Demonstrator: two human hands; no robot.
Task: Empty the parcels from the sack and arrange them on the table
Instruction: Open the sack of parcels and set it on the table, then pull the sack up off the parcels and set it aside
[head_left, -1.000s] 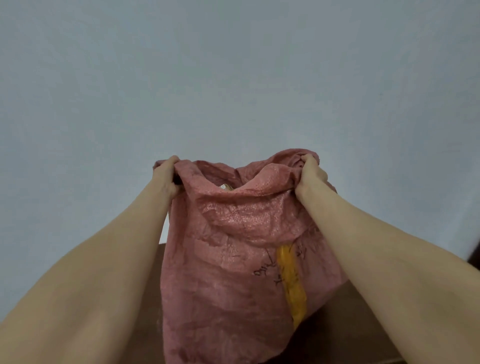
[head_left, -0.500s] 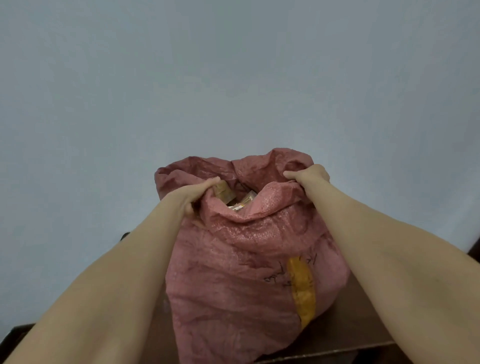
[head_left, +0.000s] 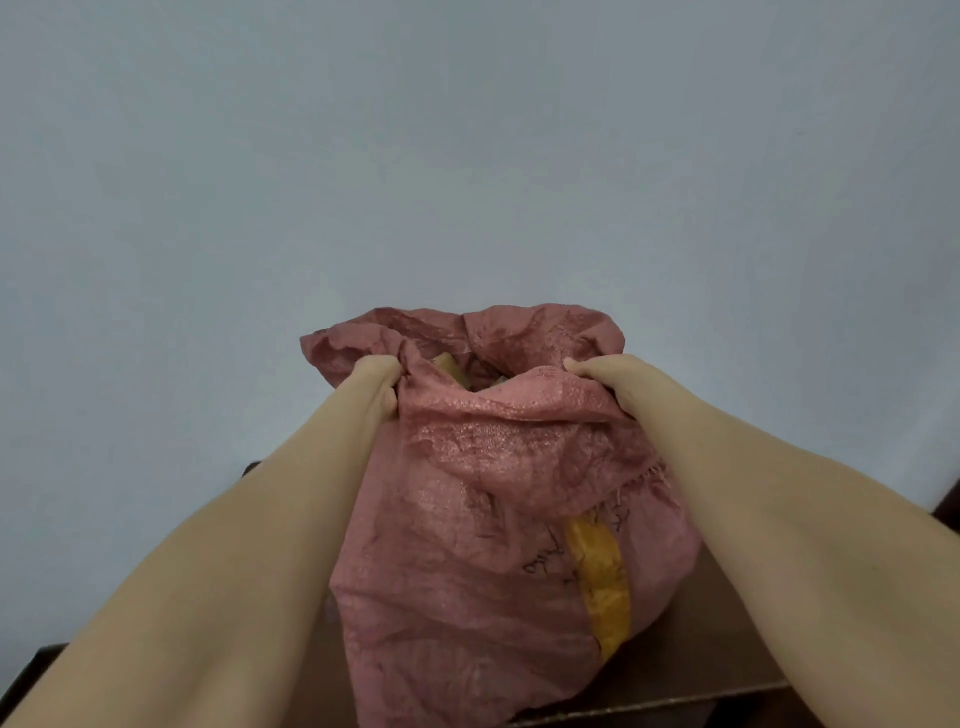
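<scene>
At lower ctr of frame, the pink woven sack (head_left: 483, 519) is standing upright on a dark brown table (head_left: 727, 654). L hand (head_left: 375, 387) is clutching the rim's left side and R hand (head_left: 605, 382) is gripping its right side, fingers curled into the fabric. Btw both hands, tan parcels (head_left: 451, 368) are peeking thru the mouth.

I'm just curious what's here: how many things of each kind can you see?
1 red sack
2 hands: left hand, right hand, both gripping its rim
1 table
parcels: glimpsed inside, uncountable
Total: 4 counted
</scene>
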